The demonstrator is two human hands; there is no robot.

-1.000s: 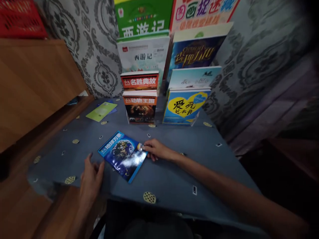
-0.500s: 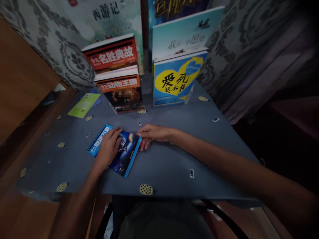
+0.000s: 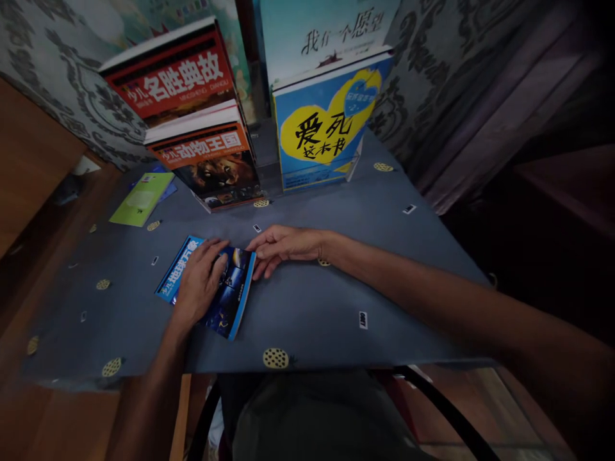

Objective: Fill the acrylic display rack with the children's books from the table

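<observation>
Thin glossy blue-black paperback book (image 3: 232, 299): flat on grey-blue cloth-covered table (image 3: 307, 314); likely light, bendy, slick.
Left hand (image 3: 200, 276): palm-down on cover, loosely spread.
Right hand (image 3: 281, 248): at far right corner; can't tell if pinching.
Best hold: edges, probably.

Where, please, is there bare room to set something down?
Bare cloth lies between the blue book, right forearm and front edge, and between that forearm and yellow-heart book. Crowded: along the upright books; around the blue book, with left hand and right hand.
</observation>
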